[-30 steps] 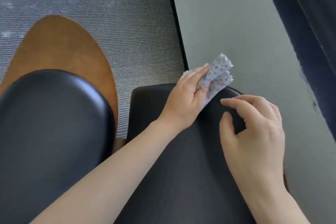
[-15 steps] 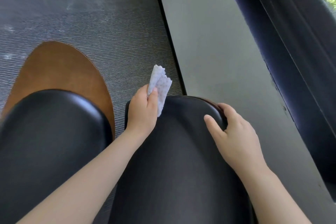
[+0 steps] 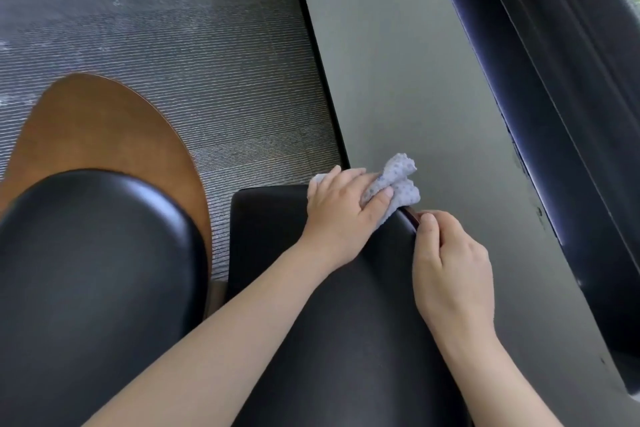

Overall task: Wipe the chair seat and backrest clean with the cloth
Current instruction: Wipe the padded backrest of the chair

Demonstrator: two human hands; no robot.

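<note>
Down at the bottom of the view, closest to me, my two bare forearms reach out over the black padded chair [image 3: 346, 340] I'm cleaning. To the left sits a second chair [image 3: 93, 270], the same glossy black cushion on a brown wooden shell [image 3: 104, 128]; it's untouched and just beside mine, a narrow gap between them.

Moving out, my right hand [image 3: 450, 270] is at the cushion's right edge, fingers curled together and pinching the rim near the corner. I judge that's a brace: it keeps the chair from shifting or swivelling while the other hand scrubs. Whether the grip there is truly clamped on the rim or merely resting, I cannot tell for certain, since the fingertips tuck over the edge.

A bit farther, my left hand [image 3: 343, 208] presses the cloth [image 3: 398, 180] flat against the far right corner of the padding, palm down, fingers closed over a bunched wad of the pale dotted fabric, with loose folds sticking out beyond the edge toward the wall. Bunching gives a firm pad and lets me push into the rounded corner seam.

Beyond the hands lies grey ribbed carpet [image 3: 207, 62], a dark skirting strip [image 3: 322, 80], the grey wall [image 3: 415, 80] and a dark window frame [image 3: 554, 80] at right.
</note>
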